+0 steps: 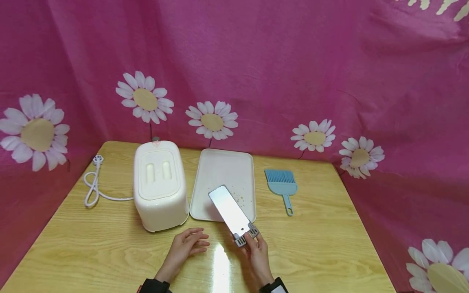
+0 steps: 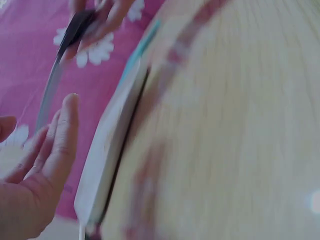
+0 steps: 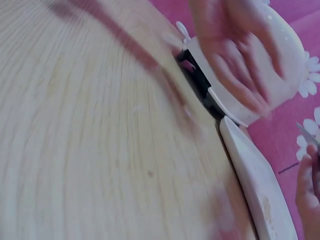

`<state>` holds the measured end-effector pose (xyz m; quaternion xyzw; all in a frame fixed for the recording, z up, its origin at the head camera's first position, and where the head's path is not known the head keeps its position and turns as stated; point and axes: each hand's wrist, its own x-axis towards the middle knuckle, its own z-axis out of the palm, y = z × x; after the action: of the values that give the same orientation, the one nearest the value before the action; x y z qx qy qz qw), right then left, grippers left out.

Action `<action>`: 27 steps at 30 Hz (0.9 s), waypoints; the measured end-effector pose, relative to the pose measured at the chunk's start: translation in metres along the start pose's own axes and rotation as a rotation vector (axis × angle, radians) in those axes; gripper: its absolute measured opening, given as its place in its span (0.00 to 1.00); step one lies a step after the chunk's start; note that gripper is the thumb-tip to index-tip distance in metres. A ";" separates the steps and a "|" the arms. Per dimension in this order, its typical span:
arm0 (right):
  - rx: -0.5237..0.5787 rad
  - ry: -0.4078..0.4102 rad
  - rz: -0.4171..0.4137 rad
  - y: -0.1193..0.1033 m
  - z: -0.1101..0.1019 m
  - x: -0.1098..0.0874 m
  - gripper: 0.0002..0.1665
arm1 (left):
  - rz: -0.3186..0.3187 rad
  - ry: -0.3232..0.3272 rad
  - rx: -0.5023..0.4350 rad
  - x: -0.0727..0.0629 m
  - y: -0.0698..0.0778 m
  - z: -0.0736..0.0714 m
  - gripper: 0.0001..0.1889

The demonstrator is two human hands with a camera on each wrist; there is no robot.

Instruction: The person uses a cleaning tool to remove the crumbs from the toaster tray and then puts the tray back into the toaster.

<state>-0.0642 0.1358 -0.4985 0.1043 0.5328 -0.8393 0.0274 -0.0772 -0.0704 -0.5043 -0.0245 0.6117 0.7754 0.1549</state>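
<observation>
My right hand (image 1: pixel 258 257) grips a toaster crumb tray (image 1: pixel 230 211) by its grey slotted end. This flat, shiny metal plate is held tilted above the near edge of a white tray (image 1: pixel 219 165). Crumbs (image 1: pixel 239 198) lie scattered on the white tray's right side. Low over the table, my left hand (image 1: pixel 185 247) holds nothing, its fingers loosely extended toward the crumb tray. The left wrist view shows the crumb tray (image 2: pixel 49 92) edge-on beyond my left fingers (image 2: pixel 64 135). In the right wrist view only part of my right hand (image 3: pixel 309 192) appears, at the edge.
A white toaster (image 1: pixel 161 211) with a lid on top stands left of the white tray, close against it. Its cord and plug (image 1: pixel 96 175) lie looped at the far left. To the right rests a blue brush (image 1: pixel 282 187). A pink flowered cloth (image 1: pixel 256 73) hangs behind the table.
</observation>
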 end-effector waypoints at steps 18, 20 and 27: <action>-0.116 -0.131 0.231 0.012 -0.036 -0.020 0.31 | 0.145 0.668 0.201 0.021 -0.017 -0.166 0.27; -0.122 -0.172 0.261 0.016 -0.036 -0.023 0.31 | 0.211 0.671 0.262 0.019 0.000 -0.161 0.28; -0.132 -0.260 0.298 0.028 -0.029 -0.028 0.22 | 0.356 0.474 0.423 -0.008 0.088 -0.100 0.39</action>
<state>-0.0285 0.1478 -0.5291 0.0705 0.5572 -0.7958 0.2264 -0.1087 -0.1855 -0.4443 -0.0641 0.7721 0.6195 -0.1267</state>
